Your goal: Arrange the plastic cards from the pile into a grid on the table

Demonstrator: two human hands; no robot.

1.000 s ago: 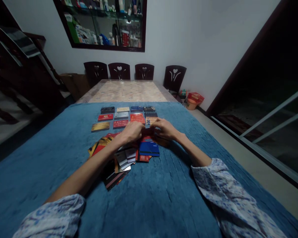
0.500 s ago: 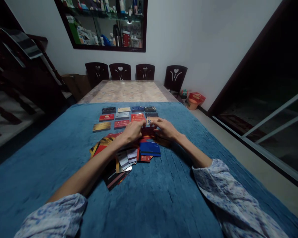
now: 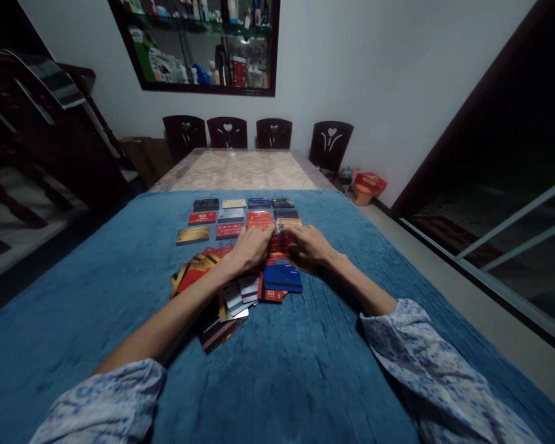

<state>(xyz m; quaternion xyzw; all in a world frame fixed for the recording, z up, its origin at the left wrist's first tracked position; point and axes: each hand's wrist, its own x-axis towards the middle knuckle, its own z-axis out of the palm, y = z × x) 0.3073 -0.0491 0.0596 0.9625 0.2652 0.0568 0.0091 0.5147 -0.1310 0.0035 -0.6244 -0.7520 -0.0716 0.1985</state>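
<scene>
A red card (image 3: 279, 245) lies between my two hands above the loose pile. My left hand (image 3: 253, 248) is closed at its left edge, with the fingertips mostly hidden. On the other side, my right hand (image 3: 311, 243) has curled fingers pinching the card's right edge. Nearest to me in the pile are a blue card (image 3: 283, 277), a white card (image 3: 248, 290) and a dark card (image 3: 218, 330). Gold and red cards (image 3: 197, 271) fan out beside my left forearm. Beyond my hands are rows of cards, among them a gold card (image 3: 193, 235) and a red card (image 3: 202, 217).
A blue cloth (image 3: 97, 271) covers the near part of the table; its bare patterned top (image 3: 245, 169) shows farther back. Several dark chairs (image 3: 227, 132) stand at the far side. A shelf niche (image 3: 208, 92) with bottles is set in the wall.
More of the red card shows between my hands now. Both hands stay close together over the pile, their fingers slightly shifted. The whole view has moved a little.
</scene>
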